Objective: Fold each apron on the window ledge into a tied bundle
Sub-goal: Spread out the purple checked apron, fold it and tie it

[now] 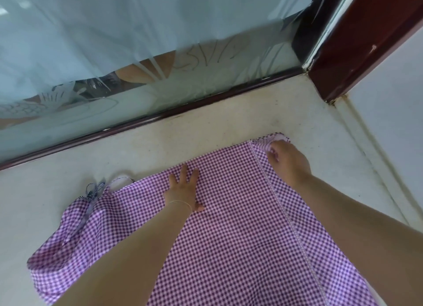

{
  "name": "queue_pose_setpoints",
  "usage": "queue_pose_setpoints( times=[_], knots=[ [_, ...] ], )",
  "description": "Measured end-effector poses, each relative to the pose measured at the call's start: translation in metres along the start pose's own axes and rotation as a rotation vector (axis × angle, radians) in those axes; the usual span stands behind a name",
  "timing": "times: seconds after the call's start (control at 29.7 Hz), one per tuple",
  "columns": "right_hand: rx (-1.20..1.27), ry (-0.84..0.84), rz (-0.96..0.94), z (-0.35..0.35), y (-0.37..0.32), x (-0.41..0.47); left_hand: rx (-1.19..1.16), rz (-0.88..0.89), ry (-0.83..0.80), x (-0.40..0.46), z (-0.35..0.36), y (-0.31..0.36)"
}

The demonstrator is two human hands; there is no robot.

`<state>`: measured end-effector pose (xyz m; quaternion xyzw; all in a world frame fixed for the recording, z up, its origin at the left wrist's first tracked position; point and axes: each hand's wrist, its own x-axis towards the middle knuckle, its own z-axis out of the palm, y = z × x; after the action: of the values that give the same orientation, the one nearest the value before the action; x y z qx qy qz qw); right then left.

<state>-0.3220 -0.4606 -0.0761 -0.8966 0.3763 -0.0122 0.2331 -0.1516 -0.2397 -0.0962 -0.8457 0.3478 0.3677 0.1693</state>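
I have the purple checked apron (229,225) spread over the near half of the window ledge (229,113), its far edge running slantwise toward the ledge's right end and its tied strings (92,191) bunched at the left. My left hand (183,191) lies flat on the cloth with fingers straight and spread, released, simply pressing the middle down. My right hand (287,160) pinches the far right corner of the apron, where the stitched hem (283,212) meets the far edge; I read that grip as closed on the fabric, though the fingertips themselves are partly hidden under the knuckles. The step, as I judge it, is the first lengthwise fold. To do it well I would keep the left palm planted as an anchor so the body of the cloth does not slide, lift the pinched corner only a little off the ledge, and carry it across toward the left side so the hem lands parallel to the opposite edge. I would watch the checks: if the rows line up, the fold is square. The rumpled left portion near the strings should be smoothed first, or the bundle will come out lopsided, and the strings must stay free outside the fold for tying.
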Motion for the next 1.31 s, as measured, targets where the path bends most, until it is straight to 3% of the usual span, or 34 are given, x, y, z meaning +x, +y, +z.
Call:
queue_pose_setpoints(
  times=[0.07,0.13,0.2,0.3,0.37,0.47,0.54,0.67,0.71,0.77,0.84,0.87,0.94,1.08,1.18,1.24,1.31],
  knots=[
    [-0.133,-0.029,-0.298,0.021,0.003,-0.021,0.023,-0.019,-0.016,0.009,0.002,-0.007],
    [-0.119,-0.106,-0.266,0.025,0.01,-0.013,0.013,-0.028,0.006,0.005,0.0,-0.005],
    [-0.05,-0.103,-0.054,0.021,0.01,-0.003,0.037,-0.02,0.005,0.006,0.002,-0.005],
    [0.259,0.039,0.544,0.013,0.019,0.024,0.025,-0.025,-0.001,0.006,0.002,-0.006],
    [0.21,-0.027,0.73,0.009,0.027,0.031,0.021,0.006,0.022,0.004,0.0,-0.008],
    [-0.061,-0.243,0.71,0.012,0.028,0.036,-0.261,-0.009,0.205,0.008,-0.005,-0.031],
    [-0.098,-0.275,0.661,0.011,0.026,0.041,-0.457,-0.144,0.327,0.015,-0.012,-0.053],
    [-0.101,-0.196,0.547,0.009,0.025,0.045,-0.403,-0.373,0.218,0.028,-0.022,-0.078],
    [-0.007,-0.182,0.608,0.007,0.026,0.048,-0.352,-0.407,0.145,0.033,-0.026,-0.077],
    [0.41,-0.151,0.799,0.001,0.025,0.053,-0.285,-0.457,0.028,0.035,-0.027,-0.078],
    [0.86,-0.132,1.02,-0.01,0.026,0.057,-0.268,-0.443,0.021,0.037,-0.025,-0.08],
    [0.964,-0.141,1.069,-0.014,0.026,0.059,-0.282,-0.419,0.052,0.035,-0.026,-0.08],
    [1.029,-0.114,1.052,-0.016,0.029,0.06,-0.345,-0.391,0.157,0.03,-0.032,-0.074],
    [1.031,0.205,0.904,-0.032,0.05,0.085,-0.489,-0.326,0.436,0.052,-0.082,-0.033],
    [0.9,0.362,0.751,-0.049,0.053,0.103,-0.827,-0.077,0.421,0.073,-0.118,0.005],
    [0.831,0.354,0.675,-0.041,0.033,0.099,-0.935,0.095,0.394,0.067,-0.124,0.022],
    [0.7,0.149,0.477,-0.014,-0.025,0.079,-0.899,0.126,0.565,0.048,-0.108,0.014]
  ],
)
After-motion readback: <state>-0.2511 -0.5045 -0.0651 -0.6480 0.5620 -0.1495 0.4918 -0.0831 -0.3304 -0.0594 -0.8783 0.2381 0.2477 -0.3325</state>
